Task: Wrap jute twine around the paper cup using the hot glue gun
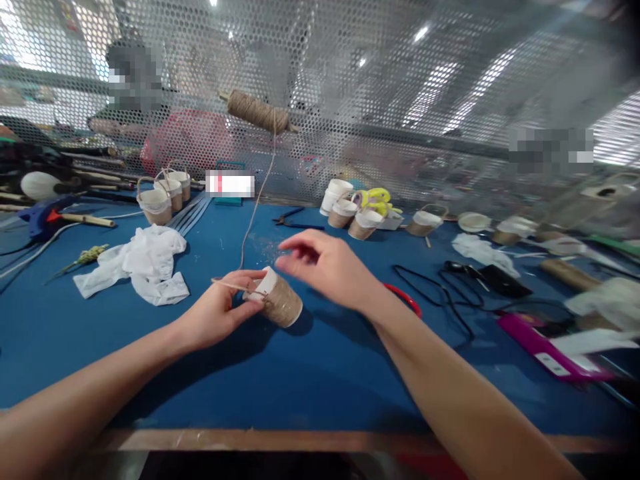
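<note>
The left hand [213, 317] pinches the tilted twine-wrapped cup [284, 303] by its rim above the bench [200, 393], probably to keep it steady, while the right hand [333, 267], half-curled beside it, seems to hold nothing.

Can't read any text, label, brand, number or sign in view. Can't make out the white-and-red patch [230, 184] at the teal item [229, 201] either: pixelated.

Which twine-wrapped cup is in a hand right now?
The tilted cup in the left hand, nearest the front of the blue table; the other wrapped cups sit farther back, untouched.
</note>
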### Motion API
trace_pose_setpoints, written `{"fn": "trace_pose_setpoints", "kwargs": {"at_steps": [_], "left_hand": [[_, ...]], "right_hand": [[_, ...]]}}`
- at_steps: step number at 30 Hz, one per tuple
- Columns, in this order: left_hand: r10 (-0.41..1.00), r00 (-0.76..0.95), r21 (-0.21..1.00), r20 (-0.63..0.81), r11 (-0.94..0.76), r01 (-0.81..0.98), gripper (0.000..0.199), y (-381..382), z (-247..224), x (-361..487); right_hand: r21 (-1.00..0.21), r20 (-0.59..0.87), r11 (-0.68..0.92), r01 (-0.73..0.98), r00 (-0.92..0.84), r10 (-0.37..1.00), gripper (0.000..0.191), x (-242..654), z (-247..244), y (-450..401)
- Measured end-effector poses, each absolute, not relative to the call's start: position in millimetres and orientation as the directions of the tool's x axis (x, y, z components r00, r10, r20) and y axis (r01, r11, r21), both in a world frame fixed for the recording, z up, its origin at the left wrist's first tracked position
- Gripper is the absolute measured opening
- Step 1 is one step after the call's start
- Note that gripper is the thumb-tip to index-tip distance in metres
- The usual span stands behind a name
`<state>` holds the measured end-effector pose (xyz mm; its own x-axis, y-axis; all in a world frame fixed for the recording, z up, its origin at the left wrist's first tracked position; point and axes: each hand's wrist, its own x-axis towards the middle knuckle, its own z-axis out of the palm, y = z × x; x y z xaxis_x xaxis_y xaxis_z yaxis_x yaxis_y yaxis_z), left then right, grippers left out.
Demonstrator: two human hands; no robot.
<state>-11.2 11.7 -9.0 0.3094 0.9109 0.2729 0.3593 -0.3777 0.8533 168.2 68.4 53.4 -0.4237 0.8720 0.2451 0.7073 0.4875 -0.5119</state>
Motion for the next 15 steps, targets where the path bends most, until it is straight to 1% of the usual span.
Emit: {"fn": "trace_pose_setpoints", "kwargs": {"at_steps": [1,2,3,4,5,6,8,11,13,15], "left_hand": [[0.903,0.315,0.85,0.291,-0.395,0.347,0.008,11.4,-8.6,-10.7],[0.894,0.325,0.847,0.307,-0.413,0.336,0.008,11.0,-8.1,-10.1],[0.888,0.336,0.844,0.316,-0.424,0.329,0.007,10.5,-7.4,-9.4],[0.887,0.341,0.842,0.312,-0.424,0.333,0.007,9.9,-6.7,-8.8],[0.894,0.338,0.844,0.294,-0.408,0.346,0.006,9.3,-5.9,-8.3],[0.906,0.326,0.848,0.269,-0.383,0.366,0.006,8.7,-5.2,-8.0],[0.927,0.3,0.86,0.224,-0.333,0.386,0.005,7.6,-4.1,-7.7],[0.924,0.324,0.892,0.204,-0.311,0.327,0.01,6.3,-2.7,-7.9],[0.913,0.353,0.913,0.205,-0.309,0.267,0.009,5.4,-1.6,-7.9],[0.908,0.369,0.927,0.2,-0.298,0.23,0.01,4.3,-0.4,-7.9]], "right_hand": [[-0.443,0.284,0.646,0.622,-0.586,0.759,0.027,157.0,57.0,54.8],[-0.343,0.305,0.739,0.579,-0.676,0.671,0.026,147.6,59.1,43.9],[-0.258,0.305,0.764,0.592,-0.7,0.646,0.023,140.4,59.9,36.3],[-0.214,0.302,0.774,0.596,-0.713,0.633,0.018,135.7,60.1,32.1],[-0.212,0.302,0.758,0.617,-0.696,0.651,0.015,133.4,59.9,30.9],[-0.257,0.304,0.73,0.633,-0.664,0.683,0.014,133.5,59.8,32.3],[-0.425,0.302,0.657,0.623,-0.587,0.751,0.015,139.2,60.5,39.9],[-0.656,0.245,0.523,0.545,-0.501,0.83,0.011,154.7,62.5,53.1],[-0.758,0.194,0.437,0.484,-0.472,0.86,0.009,164.7,62.1,58.5],[-0.832,0.163,0.365,0.417,-0.446,0.88,0.01,172.0,59.7,60.4]]}}
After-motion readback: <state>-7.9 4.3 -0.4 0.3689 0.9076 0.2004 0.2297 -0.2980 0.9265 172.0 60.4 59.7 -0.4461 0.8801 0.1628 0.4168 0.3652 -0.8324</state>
